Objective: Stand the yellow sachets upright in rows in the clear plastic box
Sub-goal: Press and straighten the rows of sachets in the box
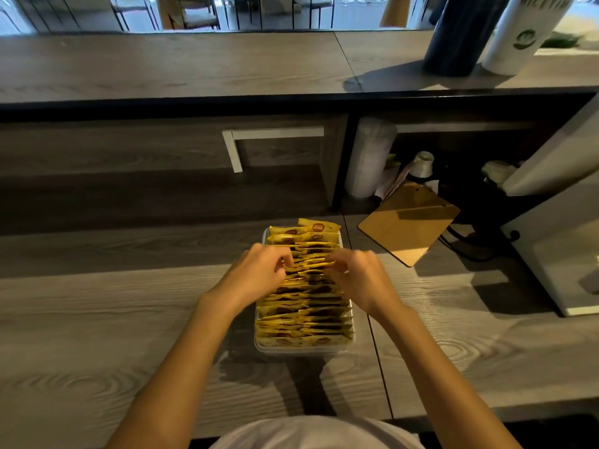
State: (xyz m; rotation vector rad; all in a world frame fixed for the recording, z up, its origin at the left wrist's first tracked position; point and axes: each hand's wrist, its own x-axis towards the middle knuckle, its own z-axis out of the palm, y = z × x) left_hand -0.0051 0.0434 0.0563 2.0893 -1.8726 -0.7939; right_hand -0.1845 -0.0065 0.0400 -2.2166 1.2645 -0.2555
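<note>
- Your left hand is over the left side of the clear plastic box, a little beyond its middle, with the fingers curled down onto the top edges of the yellow sachets.
- Its fingertips pinch the upper edges of a few sachets in the left row.
- Your right hand is opposite it, over the right side of the box. The thumb and fingers are curled together and nip the top edge of a sachet in the right row.
- The two hands are near each other, with only a narrow strip of sachet tops showing between the fingertips.
- The sachets you hold are inside the box, among the others, just beyond the middle of its length.
- The box sits on the wooden counter, straight in front of you, its long side running away from you.
- Sachets fill it in two rows side by side, standing on edge and packed close. Those at the far end lean back, so their printed faces show.
- A brown clipboard lies flat just beyond the far right corner of the box, not touching it.
- Behind the clipboard, a sleeve of stacked cups stands under the raised shelf.
- A white machine stands at the right edge of the counter, well apart from the box.
</note>
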